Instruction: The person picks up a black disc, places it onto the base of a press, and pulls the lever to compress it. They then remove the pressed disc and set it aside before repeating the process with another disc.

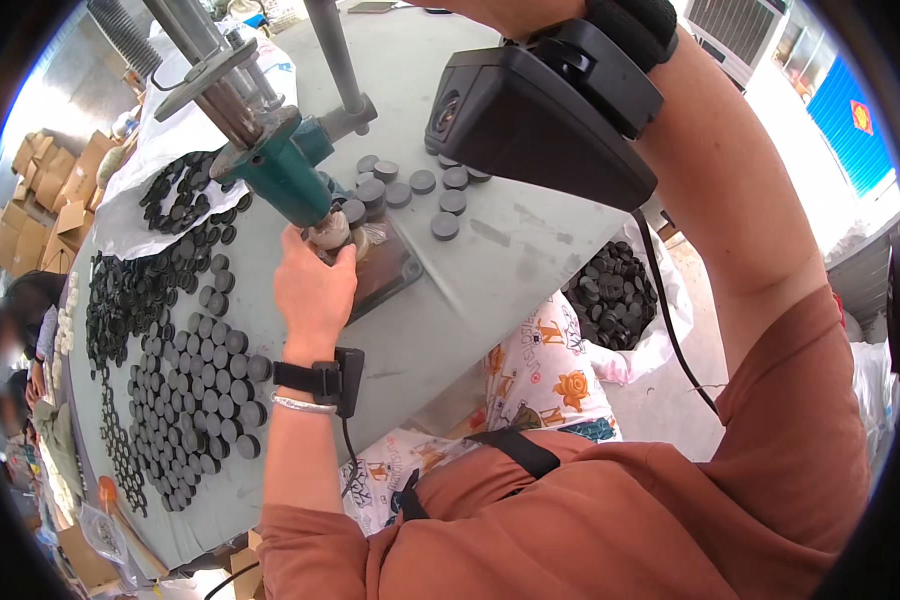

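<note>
A pale round piece [329,232] sat beneath the green press [288,180], the left hand [315,285] curved about it, grip unclear. Dark discs [210,377] spread left; a black wrist device [540,125] blocked the table's [420,335] far right, where the cut-off right hand's [500,13] state couldn't be told.

One green bench-mounted press [288,178], one silver bracelet [303,404], two black wrist-worn devices [545,120], one disc-filled white sack [625,364] — and well over a hundred dark round discs [445,227], overlapping.

Left hand [315,290] bracketing pale piece [329,231] beneath green press [282,172]; dark discs [195,385] covering desk's [515,255] left side; white sack [678,285] standing right.
</note>
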The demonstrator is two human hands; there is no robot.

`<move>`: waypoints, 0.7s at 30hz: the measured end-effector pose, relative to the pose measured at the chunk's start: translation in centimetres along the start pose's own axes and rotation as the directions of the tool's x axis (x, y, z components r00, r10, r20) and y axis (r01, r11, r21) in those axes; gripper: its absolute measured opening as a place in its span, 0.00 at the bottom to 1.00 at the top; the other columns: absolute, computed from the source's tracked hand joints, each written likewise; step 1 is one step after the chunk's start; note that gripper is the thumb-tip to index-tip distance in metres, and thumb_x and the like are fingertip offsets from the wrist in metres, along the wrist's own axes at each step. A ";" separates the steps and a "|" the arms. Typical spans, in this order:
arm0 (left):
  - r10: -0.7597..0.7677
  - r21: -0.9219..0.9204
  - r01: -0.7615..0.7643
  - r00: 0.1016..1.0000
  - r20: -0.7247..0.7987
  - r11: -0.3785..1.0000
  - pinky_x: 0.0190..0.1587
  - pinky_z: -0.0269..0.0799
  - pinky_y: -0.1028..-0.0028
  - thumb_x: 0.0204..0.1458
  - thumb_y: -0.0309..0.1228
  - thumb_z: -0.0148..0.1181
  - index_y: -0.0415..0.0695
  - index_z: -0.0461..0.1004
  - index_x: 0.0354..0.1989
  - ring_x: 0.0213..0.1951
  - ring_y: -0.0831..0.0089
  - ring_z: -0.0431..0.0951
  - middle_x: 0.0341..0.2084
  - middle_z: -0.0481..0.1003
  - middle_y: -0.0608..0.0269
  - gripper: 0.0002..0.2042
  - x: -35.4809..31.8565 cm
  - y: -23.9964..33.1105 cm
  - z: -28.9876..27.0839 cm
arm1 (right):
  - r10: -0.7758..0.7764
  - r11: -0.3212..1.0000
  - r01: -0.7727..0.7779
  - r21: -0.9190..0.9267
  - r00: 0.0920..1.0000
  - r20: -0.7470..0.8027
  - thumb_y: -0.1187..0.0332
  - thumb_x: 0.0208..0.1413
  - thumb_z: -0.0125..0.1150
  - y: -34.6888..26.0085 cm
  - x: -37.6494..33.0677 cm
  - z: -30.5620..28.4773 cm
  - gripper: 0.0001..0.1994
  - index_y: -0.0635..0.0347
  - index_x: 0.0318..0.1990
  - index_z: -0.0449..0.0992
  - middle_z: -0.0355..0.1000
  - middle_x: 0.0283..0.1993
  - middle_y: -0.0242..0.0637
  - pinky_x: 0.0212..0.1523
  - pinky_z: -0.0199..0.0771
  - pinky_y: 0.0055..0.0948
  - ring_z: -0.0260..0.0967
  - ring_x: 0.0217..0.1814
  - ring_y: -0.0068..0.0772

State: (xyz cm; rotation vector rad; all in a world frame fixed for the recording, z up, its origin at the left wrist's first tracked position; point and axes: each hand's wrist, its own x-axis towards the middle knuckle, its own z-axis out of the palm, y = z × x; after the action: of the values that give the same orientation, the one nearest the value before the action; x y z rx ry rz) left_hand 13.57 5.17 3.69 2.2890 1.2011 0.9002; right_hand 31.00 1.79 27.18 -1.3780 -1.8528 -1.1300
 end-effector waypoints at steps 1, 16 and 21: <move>-0.014 -0.009 0.013 1.000 -0.017 1.000 0.45 0.73 0.64 0.44 0.30 0.66 0.34 0.64 0.53 0.42 0.55 0.80 0.38 0.78 0.45 0.27 0.0 0.0 0.1 | -0.002 1.000 0.002 0.008 1.000 -0.004 0.76 0.48 0.54 -0.1 0.0 0.0 0.04 0.68 0.28 0.75 0.73 0.20 0.49 0.24 0.75 0.38 0.76 0.25 0.46; -0.044 0.251 0.046 0.999 -0.012 0.967 0.47 0.71 0.59 0.43 0.34 0.68 0.38 0.69 0.52 0.47 0.53 0.75 0.47 0.73 0.49 0.27 -2.7 -5.6 -5.0 | 0.302 0.538 -0.243 0.807 0.950 0.084 0.82 0.35 0.51 -9.8 -19.1 -3.8 0.08 0.61 0.25 0.64 0.64 0.24 0.38 0.22 0.64 0.31 0.61 0.21 0.39; -0.133 0.625 0.030 0.984 0.120 0.780 0.44 0.72 0.62 0.46 0.38 0.66 0.41 0.74 0.46 0.42 0.52 0.75 0.44 0.72 0.52 0.21 -6.4 -8.3 -8.8 | 0.260 0.526 -0.186 0.830 0.964 0.051 0.83 0.35 0.50 -9.5 -22.2 -2.0 0.08 0.62 0.26 0.65 0.67 0.26 0.38 0.23 0.65 0.29 0.62 0.22 0.37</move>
State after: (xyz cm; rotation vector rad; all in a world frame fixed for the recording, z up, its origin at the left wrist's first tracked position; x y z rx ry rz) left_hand -0.09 4.85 2.68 2.7045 1.6991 0.2830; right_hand 28.83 -11.50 7.11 -0.9125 -1.7020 -0.0646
